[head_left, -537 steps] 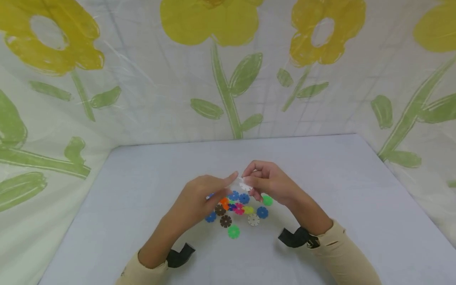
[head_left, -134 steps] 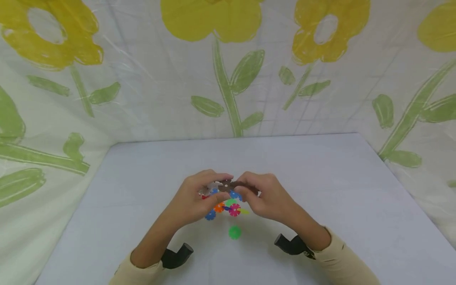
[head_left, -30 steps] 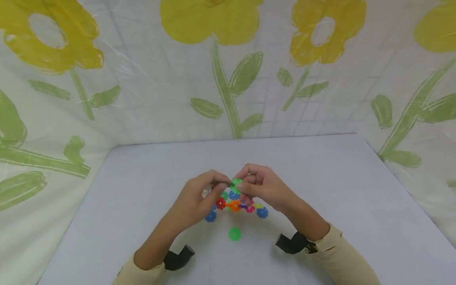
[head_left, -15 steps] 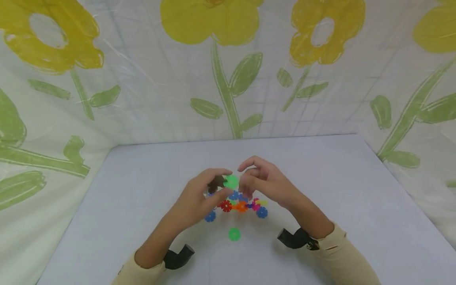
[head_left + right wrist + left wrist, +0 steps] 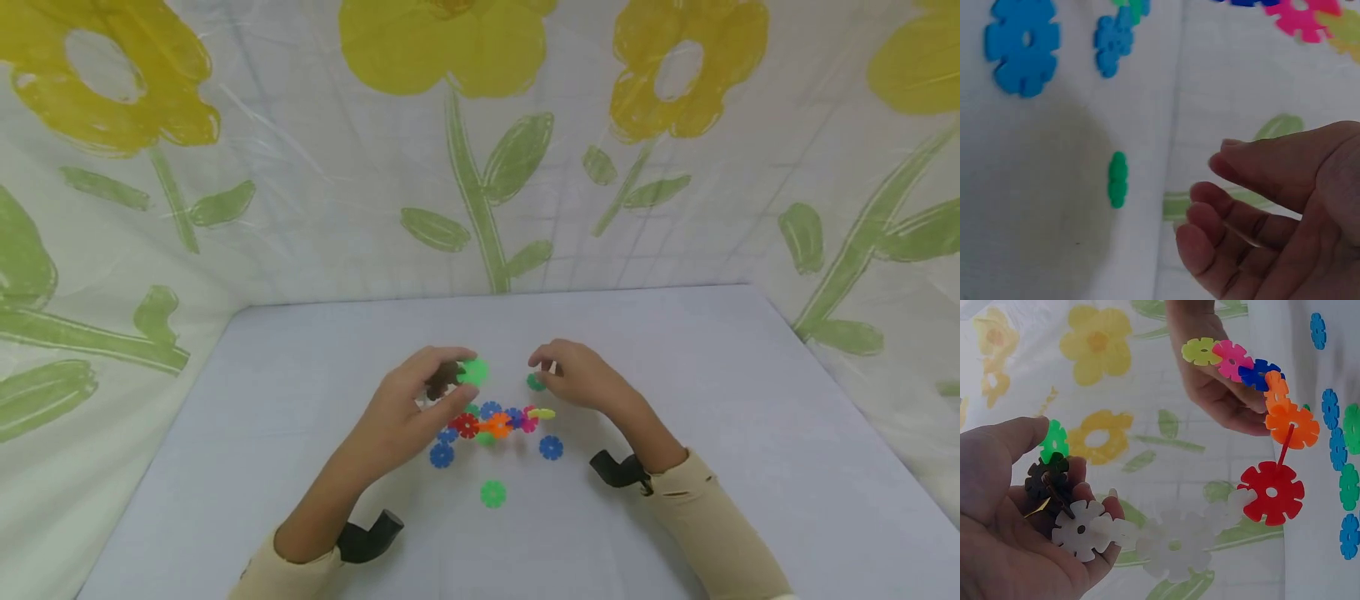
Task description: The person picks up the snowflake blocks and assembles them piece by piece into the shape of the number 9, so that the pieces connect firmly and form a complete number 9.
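My left hand (image 5: 405, 408) holds a long chain of interlocking plastic snowflake discs, its fingers curled about one end. At that end, a light green disc (image 5: 1055, 440) joins a brown disc (image 5: 1046, 476) beside the fingers. White discs (image 5: 1082, 530) follow, then a red disc (image 5: 1271, 492), an orange disc (image 5: 1293, 426), a dark blue disc (image 5: 1261, 374), a pink disc (image 5: 1233, 360) and a yellow disc (image 5: 1200, 351) at the free end. My right hand (image 5: 588, 377), fingers loosely bent around nothing, hovers by a single green disc (image 5: 1118, 180) on the table.
Loose discs lie on the white table (image 5: 337, 333): a blue disc (image 5: 442, 455) at left, another blue disc (image 5: 551, 447) at right, a light green disc (image 5: 493, 494) in front, and several more beneath the chain. A flower-printed curtain (image 5: 322, 208) encloses the table's back and sides.
My right hand has let go of the light green disc, now attached to the chain's brown end, and moved right toward a loose green disc. My left hand keeps the chain, shifted slightly left.
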`<state>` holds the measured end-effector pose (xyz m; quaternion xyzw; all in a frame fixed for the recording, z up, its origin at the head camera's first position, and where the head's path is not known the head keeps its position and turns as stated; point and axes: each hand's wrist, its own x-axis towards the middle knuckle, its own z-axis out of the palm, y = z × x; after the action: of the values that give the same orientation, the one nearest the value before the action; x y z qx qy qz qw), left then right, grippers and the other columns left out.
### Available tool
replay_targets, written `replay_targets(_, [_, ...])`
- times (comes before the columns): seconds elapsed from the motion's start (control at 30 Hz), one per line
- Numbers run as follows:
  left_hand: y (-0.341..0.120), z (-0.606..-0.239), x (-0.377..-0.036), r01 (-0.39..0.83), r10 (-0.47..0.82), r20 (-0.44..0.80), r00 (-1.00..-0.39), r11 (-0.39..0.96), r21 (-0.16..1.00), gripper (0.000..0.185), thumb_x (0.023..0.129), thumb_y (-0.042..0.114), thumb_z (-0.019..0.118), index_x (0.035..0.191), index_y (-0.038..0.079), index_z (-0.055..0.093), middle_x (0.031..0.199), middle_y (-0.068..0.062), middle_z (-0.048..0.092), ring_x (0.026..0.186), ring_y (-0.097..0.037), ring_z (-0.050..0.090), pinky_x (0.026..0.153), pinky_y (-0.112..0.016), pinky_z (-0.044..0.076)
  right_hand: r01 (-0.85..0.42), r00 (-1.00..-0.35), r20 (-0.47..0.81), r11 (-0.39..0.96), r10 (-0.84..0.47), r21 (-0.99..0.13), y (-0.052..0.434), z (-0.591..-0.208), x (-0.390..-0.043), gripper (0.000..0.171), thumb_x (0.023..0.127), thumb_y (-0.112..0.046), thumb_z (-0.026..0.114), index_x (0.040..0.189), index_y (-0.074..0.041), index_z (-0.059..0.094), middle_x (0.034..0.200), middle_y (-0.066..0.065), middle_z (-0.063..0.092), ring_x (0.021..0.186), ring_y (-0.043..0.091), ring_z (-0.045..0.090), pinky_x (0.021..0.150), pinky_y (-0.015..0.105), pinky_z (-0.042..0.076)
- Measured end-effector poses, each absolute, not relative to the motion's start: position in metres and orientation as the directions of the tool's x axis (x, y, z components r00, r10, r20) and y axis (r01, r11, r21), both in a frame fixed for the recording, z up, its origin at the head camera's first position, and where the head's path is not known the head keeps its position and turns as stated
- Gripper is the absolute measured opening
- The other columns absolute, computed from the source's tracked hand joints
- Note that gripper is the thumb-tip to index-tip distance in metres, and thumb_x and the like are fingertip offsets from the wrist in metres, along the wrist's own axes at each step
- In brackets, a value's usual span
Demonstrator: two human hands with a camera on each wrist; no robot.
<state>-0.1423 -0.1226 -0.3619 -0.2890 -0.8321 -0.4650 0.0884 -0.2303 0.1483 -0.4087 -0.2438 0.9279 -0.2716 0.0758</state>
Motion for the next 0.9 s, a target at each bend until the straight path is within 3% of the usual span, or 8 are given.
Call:
replay_targets(0.17, [-0.121,-0.362,-0.142,0.562,0.403,0.409,-0.819,0.413,0.717,0.038,0.096,0.022,0.070,0.131,0.014,0.061,0.102,0.007,0.059,0.085,-0.013,0.055,0.072,-0.027,0.053,-0.346,-0.884,-0.133,0.818,-0.448,-0.459,0.148,-0.431,-0.240,0.029,0.092,-0.008,0.068,0.120,-0.002,0.068,0.105,0.011,0.063,0.096,0.027,0.058,0.086,0.043,0.052])
replay_targets(0.57, [-0.121,-0.360,-0.141,0.542,0.409,0.381,-0.829,0.423,0.726,0.038,0.095,0.020,0.071,0.131,0.013,0.061,0.102,0.007,0.059,0.085,-0.013,0.055,0.071,-0.026,0.052,-0.314,-0.897,-0.153,0.843,-0.414,-0.436,0.146,-0.442,-0.244,0.024,0.087,-0.010,0.077,0.107,-0.002,0.066,0.098,0.008,0.058,0.090,0.024,0.054,0.084,0.041,0.052])
replay_targets(0.9, [-0.121,-0.360,-0.140,0.526,0.406,0.359,-0.840,0.448,0.723,0.037,0.095,0.022,0.071,0.130,0.014,0.062,0.102,0.008,0.059,0.085,-0.012,0.055,0.072,-0.026,0.052,-0.318,-0.878,-0.138,0.775,-0.458,-0.546,0.147,-0.432,-0.241,0.016,0.090,-0.006,0.069,0.098,-0.009,0.055,0.084,0.004,0.059,0.075,0.020,0.054,0.067,0.033,0.050])
